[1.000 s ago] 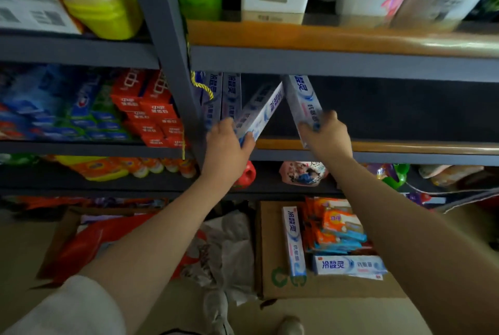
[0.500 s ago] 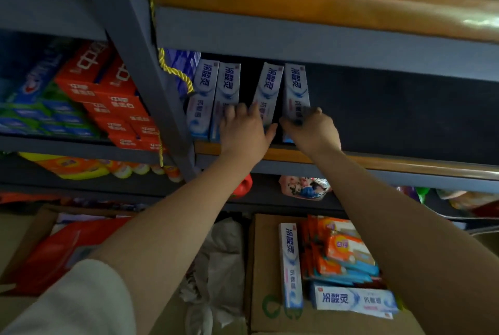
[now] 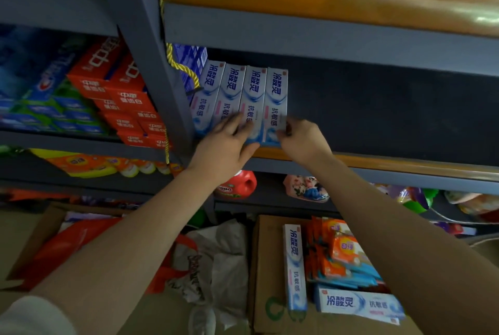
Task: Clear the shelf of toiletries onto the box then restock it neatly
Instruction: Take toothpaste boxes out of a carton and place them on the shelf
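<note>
Four white-and-blue toothpaste boxes (image 3: 240,102) marked 冷酸灵 and 抗敏感 stand upright side by side at the shelf (image 3: 378,164) front. Left hand (image 3: 225,145) lies flat-fingered against the middle boxes; right hand (image 3: 302,139) pinches the rightmost box's lower edge. Below, a cardboard box (image 3: 270,267) carries two more.

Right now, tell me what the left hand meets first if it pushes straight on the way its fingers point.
The left hand lies flat on the upright toothpaste boxes; it already touches them, so nothing comes first.
</note>
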### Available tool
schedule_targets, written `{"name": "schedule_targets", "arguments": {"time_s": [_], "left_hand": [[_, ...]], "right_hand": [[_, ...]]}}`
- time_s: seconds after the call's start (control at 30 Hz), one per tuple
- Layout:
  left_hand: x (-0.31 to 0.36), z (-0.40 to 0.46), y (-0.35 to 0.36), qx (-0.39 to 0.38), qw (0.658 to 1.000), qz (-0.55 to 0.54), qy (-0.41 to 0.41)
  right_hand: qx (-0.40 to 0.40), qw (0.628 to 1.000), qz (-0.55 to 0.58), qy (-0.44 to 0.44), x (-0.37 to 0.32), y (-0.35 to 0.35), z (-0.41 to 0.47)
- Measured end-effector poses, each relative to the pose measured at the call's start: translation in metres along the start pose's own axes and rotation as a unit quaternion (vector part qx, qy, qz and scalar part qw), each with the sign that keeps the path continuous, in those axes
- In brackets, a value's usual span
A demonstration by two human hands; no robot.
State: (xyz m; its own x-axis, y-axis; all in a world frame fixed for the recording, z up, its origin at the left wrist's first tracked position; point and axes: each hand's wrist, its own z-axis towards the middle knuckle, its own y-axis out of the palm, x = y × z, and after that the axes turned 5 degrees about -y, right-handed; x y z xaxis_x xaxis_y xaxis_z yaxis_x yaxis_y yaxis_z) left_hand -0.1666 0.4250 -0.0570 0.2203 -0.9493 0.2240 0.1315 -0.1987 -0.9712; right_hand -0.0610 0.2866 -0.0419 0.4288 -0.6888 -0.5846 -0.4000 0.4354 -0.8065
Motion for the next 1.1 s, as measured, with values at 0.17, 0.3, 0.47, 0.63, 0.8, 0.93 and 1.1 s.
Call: {"name": "schedule_targets", "arguments": {"time_s": [0.17, 0.3, 0.47, 0.63, 0.8, 0.93, 1.1], "left_hand": [[0.005, -0.006, 0.004, -0.013, 0.998, 0.069, 0.004], [0.006, -0.01, 0.006, -0.013, 0.996, 0.082, 0.01], [0.022, -0.036, 0.015, 0.027, 0.996, -0.013, 0.085], [0.052, -0.087, 0.065, -0.014, 0.985, -0.087, 0.146], [0.09, -0.133, 0.127, -0.207, 0.968, -0.114, 0.08], [0.114, -0.155, 0.174, -0.316, 0.935, -0.151, -0.052], [0.138, -0.168, 0.237, -0.374, 0.879, -0.195, -0.225]], "right_hand": [[-0.008, 1.0, -0.007, -0.011, 0.006, -0.003, 0.003], [-0.026, 0.998, -0.058, -0.026, 0.011, -0.004, -0.001], [0.226, 0.958, -0.113, -0.135, 0.023, 0.0, -0.054], [0.142, 0.98, -0.083, -0.109, 0.078, 0.002, -0.127], [0.013, 0.996, -0.089, -0.013, 0.152, 0.019, -0.2], [-0.039, 0.994, -0.079, 0.067, 0.206, 0.04, -0.25], [-0.076, 0.984, -0.114, 0.115, 0.262, 0.066, -0.288]]}}
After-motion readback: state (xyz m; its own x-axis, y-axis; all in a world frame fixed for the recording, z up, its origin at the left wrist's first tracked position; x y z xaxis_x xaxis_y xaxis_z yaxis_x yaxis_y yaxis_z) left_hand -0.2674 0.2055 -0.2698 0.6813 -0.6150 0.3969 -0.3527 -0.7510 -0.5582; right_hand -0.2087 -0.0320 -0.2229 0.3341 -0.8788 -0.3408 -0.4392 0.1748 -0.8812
